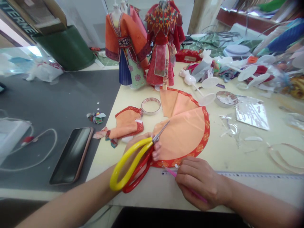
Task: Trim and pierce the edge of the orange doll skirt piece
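My left hand (142,147) is closed round scissors (133,164) with one yellow and one red loop handle; the blades point up and right over a peach fabric circle (185,129) with a red patterned border. The left fingertips rest on the fabric's near edge. My right hand (199,180) is closed on a thin pink pen or pencil (171,172), its tip at the red border at the front of the circle. A clear ruler (249,175) lies along the table just beyond that hand.
A small orange garment piece (125,123) and a tape roll (151,105) lie left of the circle. Two dressed doll mannequins (144,44) stand behind. White doll stands and clutter (225,76) fill the right. A phone (72,155) and cable (42,148) lie on the grey surface at left.
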The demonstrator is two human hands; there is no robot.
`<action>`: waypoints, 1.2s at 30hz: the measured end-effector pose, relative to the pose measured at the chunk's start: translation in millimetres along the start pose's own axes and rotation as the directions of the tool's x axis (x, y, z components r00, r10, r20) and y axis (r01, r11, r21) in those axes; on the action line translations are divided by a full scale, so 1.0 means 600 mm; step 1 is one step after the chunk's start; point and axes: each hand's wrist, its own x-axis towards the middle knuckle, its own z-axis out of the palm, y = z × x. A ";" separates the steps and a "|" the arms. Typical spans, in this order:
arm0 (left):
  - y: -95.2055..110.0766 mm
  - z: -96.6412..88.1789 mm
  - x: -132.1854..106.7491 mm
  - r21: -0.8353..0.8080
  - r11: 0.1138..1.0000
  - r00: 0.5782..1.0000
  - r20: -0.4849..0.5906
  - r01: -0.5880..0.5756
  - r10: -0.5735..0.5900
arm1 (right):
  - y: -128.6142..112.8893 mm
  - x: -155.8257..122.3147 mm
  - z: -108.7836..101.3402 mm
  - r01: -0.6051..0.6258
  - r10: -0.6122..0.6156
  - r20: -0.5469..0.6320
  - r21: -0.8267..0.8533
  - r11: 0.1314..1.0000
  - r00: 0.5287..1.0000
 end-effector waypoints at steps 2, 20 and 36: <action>-0.002 0.009 -0.019 -0.004 1.000 0.999 -0.034 -0.030 0.029 | 0.001 -0.001 0.001 0.003 -0.003 0.003 0.001 1.000 1.000; -0.029 0.013 -0.075 0.028 0.997 0.990 -0.120 -0.071 0.073 | 0.002 -0.001 0.003 0.012 -0.012 0.013 -0.014 1.000 1.000; -0.029 0.027 -0.078 0.120 0.991 0.980 -0.184 -0.059 0.081 | -0.001 -0.004 0.003 0.011 -0.011 -0.028 -0.027 1.000 1.000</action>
